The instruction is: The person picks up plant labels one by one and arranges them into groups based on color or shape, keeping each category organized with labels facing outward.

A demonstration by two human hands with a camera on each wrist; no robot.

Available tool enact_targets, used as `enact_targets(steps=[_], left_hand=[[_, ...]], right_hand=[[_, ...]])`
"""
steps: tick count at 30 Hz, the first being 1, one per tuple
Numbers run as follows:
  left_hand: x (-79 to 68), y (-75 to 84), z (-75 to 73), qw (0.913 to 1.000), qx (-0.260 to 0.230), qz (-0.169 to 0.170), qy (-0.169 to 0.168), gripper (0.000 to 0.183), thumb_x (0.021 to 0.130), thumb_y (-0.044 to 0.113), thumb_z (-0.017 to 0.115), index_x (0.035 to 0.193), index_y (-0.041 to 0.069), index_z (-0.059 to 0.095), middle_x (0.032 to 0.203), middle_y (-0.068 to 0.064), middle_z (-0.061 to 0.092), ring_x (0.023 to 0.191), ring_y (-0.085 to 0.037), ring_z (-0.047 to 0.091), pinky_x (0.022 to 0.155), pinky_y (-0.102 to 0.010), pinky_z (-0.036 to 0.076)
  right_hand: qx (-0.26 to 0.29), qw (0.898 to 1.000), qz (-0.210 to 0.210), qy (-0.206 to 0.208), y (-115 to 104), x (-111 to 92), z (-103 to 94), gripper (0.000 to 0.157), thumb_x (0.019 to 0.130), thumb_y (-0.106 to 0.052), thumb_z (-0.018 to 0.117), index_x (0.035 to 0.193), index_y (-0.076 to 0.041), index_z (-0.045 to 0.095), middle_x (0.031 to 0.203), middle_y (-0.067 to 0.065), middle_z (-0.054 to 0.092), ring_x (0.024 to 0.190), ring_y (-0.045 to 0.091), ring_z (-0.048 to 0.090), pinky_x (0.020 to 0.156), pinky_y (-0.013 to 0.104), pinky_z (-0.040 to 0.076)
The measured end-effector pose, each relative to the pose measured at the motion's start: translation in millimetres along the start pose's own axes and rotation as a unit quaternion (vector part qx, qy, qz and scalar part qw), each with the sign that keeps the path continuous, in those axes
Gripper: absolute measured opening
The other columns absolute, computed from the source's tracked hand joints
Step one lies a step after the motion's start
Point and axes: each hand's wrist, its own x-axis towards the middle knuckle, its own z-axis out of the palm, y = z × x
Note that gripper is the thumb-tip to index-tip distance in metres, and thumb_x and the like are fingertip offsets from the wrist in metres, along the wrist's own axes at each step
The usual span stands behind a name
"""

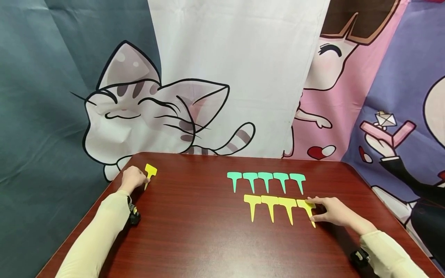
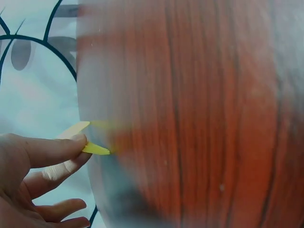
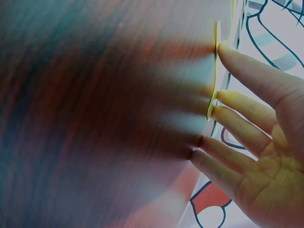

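At the table's far left, my left hand [image 1: 133,178] pinches a yellow T-shaped plant label [image 1: 151,170] by its stem between thumb and index finger. In the left wrist view the yellow label's tip pokes out past the fingertips, and the other fingers are spread loosely. On the right, my right hand [image 1: 332,210] touches the last yellow label [image 1: 306,204] of a row, thumb at the stem and fingers at the head. Its fingers are stretched out straight, their tips at the tabletop in the right wrist view. The other yellow labels [image 1: 270,200] lie leftward, heads nearly edge to edge.
Behind the yellow row lies a row of several green T-shaped labels [image 1: 265,176], stems toward me. The dark red wooden table [image 1: 194,231] ends at a cartoon-printed curtain [image 1: 240,50]. Each wrist wears a black device.
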Motion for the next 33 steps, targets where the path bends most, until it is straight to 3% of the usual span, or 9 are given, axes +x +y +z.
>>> enact_targets(steps=[8,10,12,14,18,21,25,28,33], left_hand=[[0.7,6.3,5.4,0.9998,-0.014,0.014,0.004,0.036,0.079,0.016,0.071,0.046,0.011,0.056,0.046,0.002,0.053,0.058,-0.024,0.051,0.054,-0.029,0.04],[0.1,8.9,6.8,0.9996,-0.011,0.027,0.006,0.04,0.079,0.014,0.07,0.044,0.011,0.052,0.051,-0.004,0.061,0.073,-0.032,0.059,0.063,-0.036,0.049],[-0.7,12.9,7.9,0.9992,-0.007,0.039,0.008,0.04,0.079,0.013,0.069,0.043,0.01,0.052,0.071,-0.015,0.071,0.098,-0.039,0.06,0.079,-0.044,0.052],[-2.0,17.6,8.3,0.9989,-0.008,0.045,0.009,0.038,0.08,0.014,0.069,0.045,0.008,0.055,0.105,-0.024,0.068,0.111,-0.044,0.054,0.086,-0.048,0.05],[-4.3,26.2,9.5,0.9988,-0.016,0.046,0.002,0.035,0.08,0.013,0.069,0.048,0.005,0.057,0.141,-0.033,0.038,0.096,-0.045,0.057,0.064,-0.038,0.051],[-5.8,31.0,11.6,0.9986,-0.017,0.05,-0.001,0.034,0.08,0.012,0.068,0.049,0.004,0.057,0.144,-0.031,0.035,0.108,-0.046,0.053,0.062,-0.035,0.048],[-9.1,37.6,14.9,0.9981,-0.016,0.059,-0.003,0.034,0.08,0.011,0.067,0.049,0.003,0.057,0.144,-0.031,0.036,0.135,-0.05,0.027,0.09,-0.051,0.048],[-11.8,42.8,17.2,0.9979,-0.017,0.063,-0.006,0.031,0.08,0.01,0.067,0.051,0.001,0.06,0.144,-0.031,0.034,0.137,-0.054,0.02,0.104,-0.06,0.034],[-14.4,49.8,21.1,0.9975,-0.012,0.07,-0.005,0.025,0.08,0.011,0.067,0.057,0.001,0.066,0.145,-0.031,0.035,0.136,-0.056,0.018,0.108,-0.066,0.022]], right_hand=[[0.005,1.0,0.002,-0.003,0,0,1.0,0.067,0.071,-0.044,0.078,0.123,-0.005,0.063,0.122,0.022,0.063,0.114,0.044,0.057,0.091,0.058,0.045],[0.005,1.0,0.002,-0.003,0,0,0.8,0.067,0.071,-0.044,0.078,0.123,-0.005,0.063,0.122,0.021,0.063,0.114,0.044,0.057,0.091,0.057,0.045],[0.004,1.0,0.0,-0.001,0,0,0.4,0.066,0.071,-0.044,0.078,0.123,-0.006,0.063,0.121,0.02,0.063,0.114,0.043,0.057,0.091,0.057,0.045],[0.002,1.0,-0.002,0.001,0,1,0.2,0.065,0.072,-0.044,0.078,0.123,-0.006,0.064,0.121,0.019,0.064,0.114,0.043,0.057,0.091,0.056,0.045],[-0.002,1.0,-0.001,0.003,1,1,0.2,0.065,0.072,-0.043,0.078,0.123,-0.007,0.064,0.121,0.019,0.064,0.114,0.042,0.057,0.091,0.056,0.045],[-0.001,1.0,0.001,0.003,1,0,0.1,0.065,0.071,-0.043,0.078,0.123,-0.006,0.064,0.121,0.022,0.063,0.113,0.043,0.058,0.091,0.056,0.046],[0.004,1.0,0.003,0.0,0,0,-0.6,0.066,0.071,-0.043,0.078,0.123,-0.005,0.063,0.121,0.024,0.062,0.113,0.044,0.057,0.09,0.057,0.045],[0.005,1.0,0.002,-0.001,0,-1,-0.9,0.065,0.071,-0.043,0.078,0.123,-0.005,0.063,0.121,0.022,0.063,0.114,0.044,0.057,0.091,0.057,0.045],[0.004,1.0,0.001,0.0,-1,-1,-0.6,0.064,0.072,-0.043,0.078,0.122,-0.006,0.064,0.121,0.018,0.064,0.114,0.043,0.057,0.091,0.056,0.045]])
